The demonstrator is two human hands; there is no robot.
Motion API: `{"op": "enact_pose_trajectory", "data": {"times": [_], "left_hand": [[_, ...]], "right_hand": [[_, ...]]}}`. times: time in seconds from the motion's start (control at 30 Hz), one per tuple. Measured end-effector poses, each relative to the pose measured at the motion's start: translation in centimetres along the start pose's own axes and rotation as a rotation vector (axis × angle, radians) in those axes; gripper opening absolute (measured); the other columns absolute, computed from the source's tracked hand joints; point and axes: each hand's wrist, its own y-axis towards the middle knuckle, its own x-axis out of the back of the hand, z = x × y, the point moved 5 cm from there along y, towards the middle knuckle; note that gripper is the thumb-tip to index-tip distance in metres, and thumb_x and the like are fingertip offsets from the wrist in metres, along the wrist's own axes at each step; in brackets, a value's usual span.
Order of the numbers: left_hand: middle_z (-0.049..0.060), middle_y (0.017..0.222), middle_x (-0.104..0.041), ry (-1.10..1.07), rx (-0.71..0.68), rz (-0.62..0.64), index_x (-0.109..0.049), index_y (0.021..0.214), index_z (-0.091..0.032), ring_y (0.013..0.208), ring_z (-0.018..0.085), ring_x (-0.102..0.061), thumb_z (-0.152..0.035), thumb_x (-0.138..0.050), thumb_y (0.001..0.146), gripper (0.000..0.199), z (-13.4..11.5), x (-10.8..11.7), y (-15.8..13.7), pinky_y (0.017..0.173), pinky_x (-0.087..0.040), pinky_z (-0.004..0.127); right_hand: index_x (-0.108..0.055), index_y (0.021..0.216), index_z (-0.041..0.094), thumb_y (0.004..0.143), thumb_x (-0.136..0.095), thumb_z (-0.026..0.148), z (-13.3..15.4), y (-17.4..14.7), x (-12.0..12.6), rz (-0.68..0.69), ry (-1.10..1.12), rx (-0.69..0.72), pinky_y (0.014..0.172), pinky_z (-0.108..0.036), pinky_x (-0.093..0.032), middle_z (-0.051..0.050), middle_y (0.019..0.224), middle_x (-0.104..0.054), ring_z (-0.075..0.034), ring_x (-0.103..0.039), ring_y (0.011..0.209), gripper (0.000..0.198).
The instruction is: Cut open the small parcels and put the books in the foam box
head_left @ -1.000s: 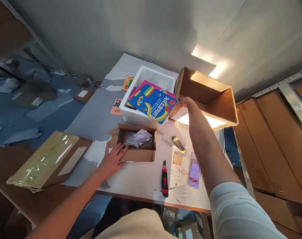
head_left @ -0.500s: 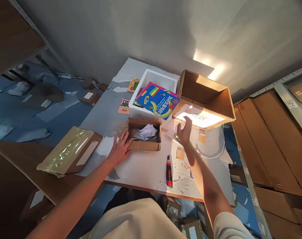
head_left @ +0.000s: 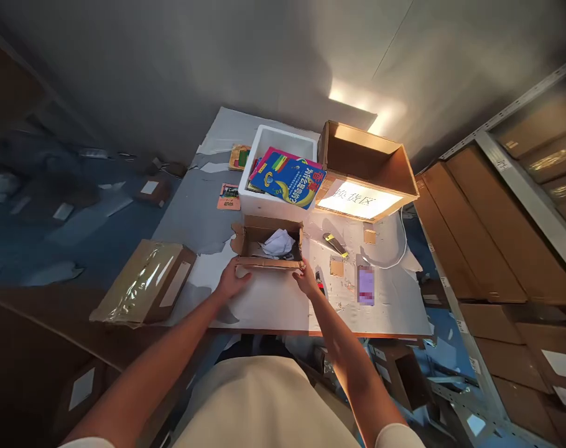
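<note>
A small open cardboard box (head_left: pixel 251 241) stands in the middle of the table, its flaps raised and torn at the left. Crumpled white paper (head_left: pixel 279 242) lies inside it. My left hand (head_left: pixel 231 281) grips the box at its front left corner, thumb along the near wall. At the front right corner my right hand (head_left: pixel 306 280) holds it the same way. Partly hidden by my right wrist lies a red and black utility knife (head_left: pixel 320 283). A yellow and black cutter (head_left: pixel 335 244) rests farther right.
Behind the box, a white foam box (head_left: pixel 273 205) holds several books, a blue book (head_left: pixel 287 180) on top. A larger open carton (head_left: pixel 369 168) with a handwritten label stands beside it. A taped parcel (head_left: pixel 140 280) sits left, a pixelated phone-like object (head_left: pixel 366 286) right. Shelves (head_left: pixel 488 134) flank the table.
My right hand has come from near the cutter to the box's right corner. My left hand has shifted to the front left corner. The camera view has turned somewhat right.
</note>
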Motion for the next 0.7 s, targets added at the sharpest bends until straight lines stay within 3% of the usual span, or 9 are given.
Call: {"op": "enact_pose_trajectory", "data": {"times": [0.17,0.27,0.53,0.6,0.7], "left_hand": [[0.010,0.117,-0.061,-0.114,-0.008,0.003,-0.052,0.116,-0.022,0.107,0.025,-0.060,-0.041,-0.070,0.064,0.059,0.9,1.1,-6.0,0.091,-0.050,0.044],[0.010,0.111,-0.061,-0.123,0.023,0.014,-0.055,0.117,-0.020,0.096,0.022,-0.063,-0.045,-0.068,0.067,0.057,1.7,1.5,-8.4,0.082,-0.055,0.041],[0.014,0.120,-0.061,0.105,0.001,0.065,-0.056,0.123,-0.017,0.108,0.025,-0.060,-0.044,-0.059,0.077,0.054,0.8,0.8,-7.4,0.092,-0.050,0.042],[0.016,0.130,-0.056,0.095,-0.007,0.125,-0.050,0.131,-0.016,0.115,0.027,-0.057,-0.048,-0.060,0.076,0.064,0.9,1.2,-7.9,0.091,-0.051,0.041],[0.018,0.141,-0.046,0.159,-0.060,0.207,-0.040,0.140,-0.015,0.128,0.032,-0.048,-0.050,-0.073,0.063,0.091,1.4,1.9,-9.1,0.097,-0.047,0.043]], "right_hand": [[-0.057,0.117,0.022,0.075,-0.053,0.024,-1.1,-8.3,0.4,-0.086,0.048,-0.095,0.079,-0.034,-0.053,-0.008,0.108,-0.064,-0.019,-0.063,0.094,0.042],[-0.059,0.118,0.021,0.081,-0.051,0.032,-1.4,-11.6,0.2,-0.136,0.029,-0.096,0.078,-0.034,-0.053,-0.008,0.104,-0.064,-0.019,-0.061,0.090,0.039],[-0.048,0.130,0.016,0.084,-0.050,0.041,-2.5,-12.1,-0.5,-0.233,-0.027,-0.225,0.077,-0.036,-0.054,-0.015,0.111,-0.065,-0.021,-0.065,0.090,0.052],[-0.043,0.134,0.017,0.085,-0.049,0.042,-2.8,-12.6,-0.2,-0.207,0.005,-0.202,0.083,-0.038,-0.054,-0.017,0.118,-0.063,-0.022,-0.065,0.099,0.055],[-0.037,0.140,0.019,0.086,-0.047,0.036,-3.3,-14.3,0.3,-0.159,0.047,-0.111,0.097,-0.041,-0.048,-0.017,0.134,-0.054,-0.022,-0.058,0.117,0.057]]}}
